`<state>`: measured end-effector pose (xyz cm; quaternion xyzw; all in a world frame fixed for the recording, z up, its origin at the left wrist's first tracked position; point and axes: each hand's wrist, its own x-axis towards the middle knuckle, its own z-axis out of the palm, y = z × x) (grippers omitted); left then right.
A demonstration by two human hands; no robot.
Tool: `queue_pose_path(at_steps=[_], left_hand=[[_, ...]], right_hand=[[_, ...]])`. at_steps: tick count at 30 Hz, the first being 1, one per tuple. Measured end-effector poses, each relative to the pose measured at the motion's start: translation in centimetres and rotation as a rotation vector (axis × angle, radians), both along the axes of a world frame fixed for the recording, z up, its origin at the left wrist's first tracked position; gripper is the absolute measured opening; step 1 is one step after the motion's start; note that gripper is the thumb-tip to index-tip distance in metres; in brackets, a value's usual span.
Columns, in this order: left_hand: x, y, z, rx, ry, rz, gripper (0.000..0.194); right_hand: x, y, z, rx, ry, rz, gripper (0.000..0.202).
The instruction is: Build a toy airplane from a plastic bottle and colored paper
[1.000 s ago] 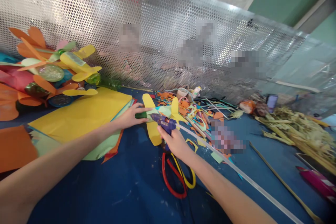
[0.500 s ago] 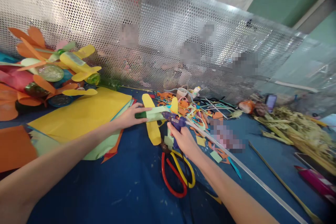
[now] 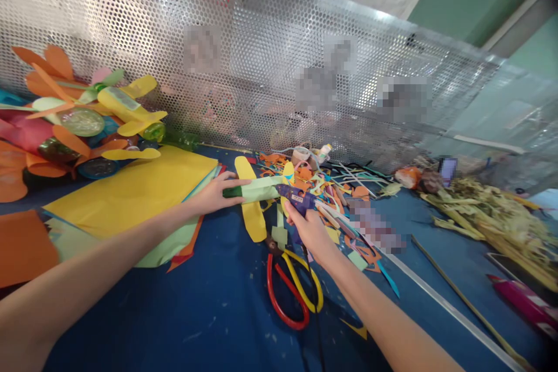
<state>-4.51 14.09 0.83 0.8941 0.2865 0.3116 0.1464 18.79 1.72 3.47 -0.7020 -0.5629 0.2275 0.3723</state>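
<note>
My left hand [image 3: 213, 193] is closed on the dark green end of a toy plane, its body [image 3: 258, 189] wrapped in pale green paper. A long yellow paper wing [image 3: 253, 221] crosses under that body, and a small yellow piece [image 3: 288, 172] stands at the far end. In my right hand [image 3: 310, 229] is a purple glue gun [image 3: 297, 199], fingers wrapped round its handle. Its nozzle points left, close to the plane's right end; whether it touches cannot be seen. Scissors [image 3: 288, 321] with one red and one yellow handle lie below, blades partly hidden.
Yellow paper sheets [image 3: 131, 192] lie at left, before a pile of bottle-and-paper models [image 3: 82, 122]. Paper scraps [image 3: 305, 173] spread behind my hands. A perforated metal screen [image 3: 270, 64] stands behind. Dried husks [image 3: 501, 209], a stick [image 3: 462, 296] and a magenta object [image 3: 523, 302] lie right.
The glue gun and my right hand have shifted slightly right, its nozzle drawing back along the pale green body. My left hand keeps its hold on the toy plane.
</note>
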Motion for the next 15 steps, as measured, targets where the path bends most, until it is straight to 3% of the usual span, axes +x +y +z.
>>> queue_pose_path(at_steps=[10, 15], left_hand=[[0.0, -0.4, 0.2, -0.011, 0.054, 0.053, 0.051], [-0.1, -0.3, 0.2, 0.026, 0.137, 0.079, 0.044]], right_hand=[[0.7, -1.1, 1.9, 0.083, 0.116, 0.024, 0.043], [3.2, -3.4, 1.2, 0.048, 0.361, -0.146, 0.039]])
